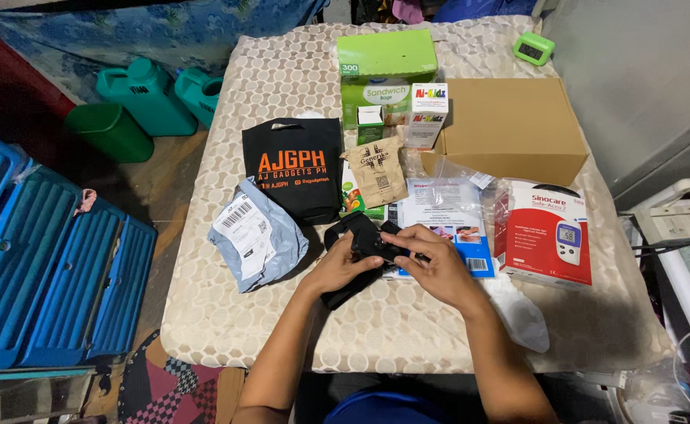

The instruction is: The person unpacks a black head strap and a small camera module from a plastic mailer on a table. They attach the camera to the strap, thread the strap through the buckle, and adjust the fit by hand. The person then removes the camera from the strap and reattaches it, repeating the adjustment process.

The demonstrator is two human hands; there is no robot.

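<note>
We see a matt black fabric pouch (354, 255), prob. soft cloth, on a beige patterned woven tablecloth (227, 314); a glossy red-and-white cardboard box (543, 234); a matt plain brown cardboard box (510, 129).

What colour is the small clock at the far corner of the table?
Bright green clock, seen in the head view.

Tabletop (227, 314) clutter — brown carton (517, 126), green box (386, 67), black tote bag (294, 173), grey mailer (254, 235), red-white device box (545, 232); teal jugs (152, 98) on floor.

Bare table (408, 330) at 6 o'clock; grey mailer (257, 233) blocks 9, red-white box (545, 232) blocks 3, brown box (510, 126) at 1.
</note>
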